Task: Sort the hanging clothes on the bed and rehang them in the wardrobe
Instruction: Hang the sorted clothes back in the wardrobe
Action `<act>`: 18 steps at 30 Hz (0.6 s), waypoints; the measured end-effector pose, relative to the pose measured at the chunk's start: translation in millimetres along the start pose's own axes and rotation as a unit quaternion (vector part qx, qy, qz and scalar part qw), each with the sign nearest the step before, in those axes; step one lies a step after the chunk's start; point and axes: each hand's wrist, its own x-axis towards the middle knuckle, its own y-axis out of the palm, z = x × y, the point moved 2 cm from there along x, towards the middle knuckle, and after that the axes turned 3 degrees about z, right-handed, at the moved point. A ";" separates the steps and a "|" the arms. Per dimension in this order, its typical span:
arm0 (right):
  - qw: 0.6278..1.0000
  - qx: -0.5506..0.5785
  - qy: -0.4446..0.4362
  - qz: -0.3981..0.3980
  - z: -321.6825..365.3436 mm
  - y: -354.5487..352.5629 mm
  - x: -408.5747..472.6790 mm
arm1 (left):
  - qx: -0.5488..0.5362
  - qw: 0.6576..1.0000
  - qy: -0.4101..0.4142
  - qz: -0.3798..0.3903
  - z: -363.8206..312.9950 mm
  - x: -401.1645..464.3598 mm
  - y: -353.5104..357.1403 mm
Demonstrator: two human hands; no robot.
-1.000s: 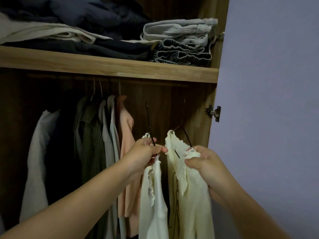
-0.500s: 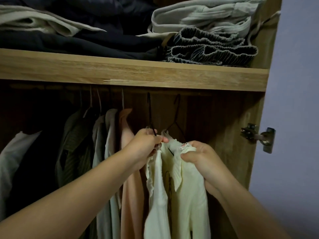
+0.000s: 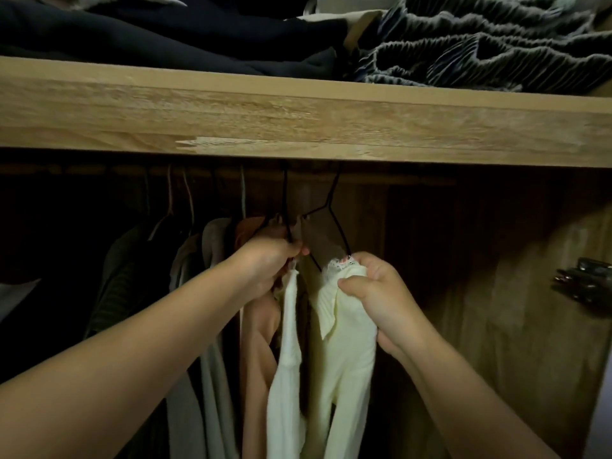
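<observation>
Two cream garments hang on black wire hangers inside the wardrobe, under the wooden shelf (image 3: 298, 117). My left hand (image 3: 270, 261) grips the top of the left cream garment (image 3: 286, 376) where its black hanger (image 3: 285, 207) meets the cloth. My right hand (image 3: 374, 293) pinches the frilled collar of the right cream garment (image 3: 344, 352), which hangs from the second black hanger (image 3: 331, 210). The hanger hooks run up behind the shelf edge, so the rail is mostly hidden.
A peach garment (image 3: 256, 332), grey and green clothes (image 3: 198, 326) hang to the left. Folded dark clothes (image 3: 165, 38) and pleated grey fabric (image 3: 480, 44) lie on the shelf. A metal hinge (image 3: 583, 283) sticks out of the right wardrobe wall.
The view has moved closer and up toward the shelf. Both hands have risen with the cream garments, keeping the same holds, and the two garments now hang closer together.
</observation>
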 end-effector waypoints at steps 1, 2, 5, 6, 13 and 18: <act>1.000 -0.005 -0.003 0.003 -1.1 -0.2 5.0 | 0.005 1.000 0.000 -0.010 0.6 4.9 -1.3; 1.000 -0.013 -0.006 0.005 -1.8 -0.7 9.7 | 0.006 1.000 -0.001 -0.022 2.7 11.1 -3.6; 1.000 -0.026 -0.006 0.010 -2.9 -3.6 23.2 | 0.009 0.998 -0.006 -0.065 6.9 25.6 -11.1; 1.000 -0.027 -0.003 0.014 -3.0 -4.4 27.0 | 0.008 0.997 -0.005 -0.073 8.1 30.1 -12.4; 0.995 -0.072 0.010 0.072 -14.1 -2.8 27.8 | -0.010 0.987 -0.012 -0.158 15.5 30.1 -0.7; 0.991 -0.094 0.017 0.095 -19.0 -6.7 22.5 | -0.003 0.990 -0.002 -0.143 11.3 21.4 6.5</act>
